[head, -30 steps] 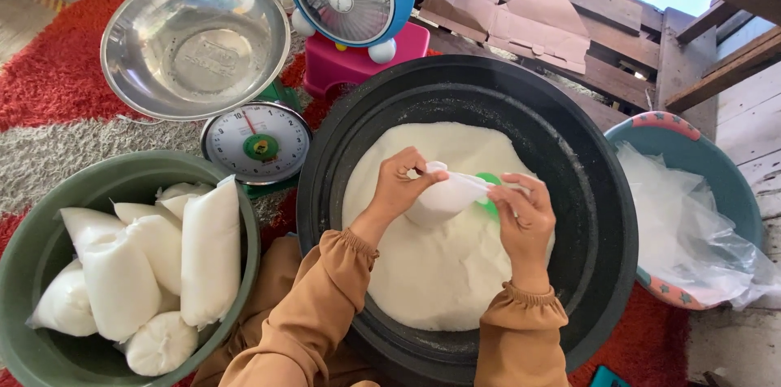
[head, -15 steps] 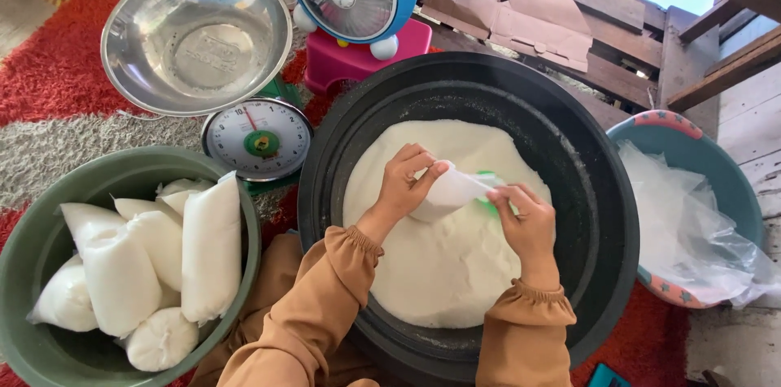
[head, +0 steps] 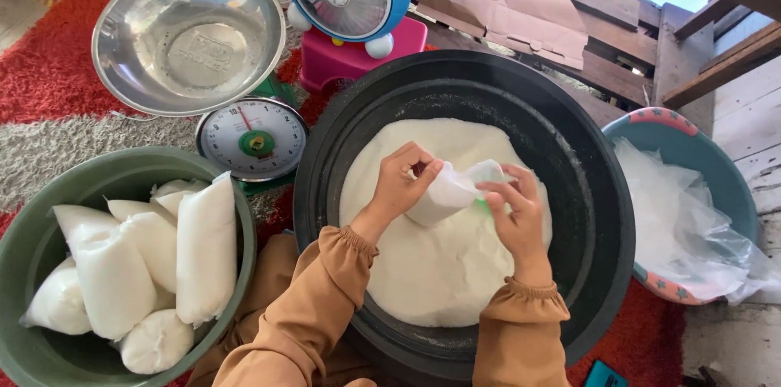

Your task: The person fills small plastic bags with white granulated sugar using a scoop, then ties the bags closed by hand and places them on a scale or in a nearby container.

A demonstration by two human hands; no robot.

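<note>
Over the white powder [head: 443, 265] in the black tub [head: 586, 192], centre frame, a small clear bag [head: 443, 192] lies tilted up-right between both hands: left hand [head: 403, 184] fingers curled around its lower-left end, right hand [head: 517, 212] fingers pinching its mouth beside a green scoop [head: 483, 206]

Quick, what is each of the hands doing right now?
Left hand: closed on the small plastic bag over the white powder.
Right hand: fingers pinching the same bag's open end.

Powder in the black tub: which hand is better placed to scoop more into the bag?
Right hand, probably: it grips the green scoop at the bag's mouth. Left hand is occupied holding the small plastic bag over the white powder.
</note>
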